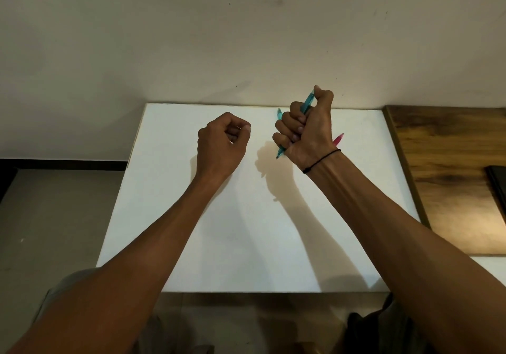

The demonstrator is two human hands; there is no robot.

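My right hand is raised over the far part of the white table, fist closed around a teal pen. The pen's tip pokes out below the fist. A second teal pen end shows just left of the fingers, and a pink pen sticks out behind the wrist. I cannot tell whether those two lie on the table or are held. My left hand hovers to the left, fingers curled into a fist, with nothing visible in it. A black cord circles my right wrist.
A wooden surface adjoins the table on the right, with a dark flat object at its right edge. A pale wall stands right behind the table. Grey floor lies to the left.
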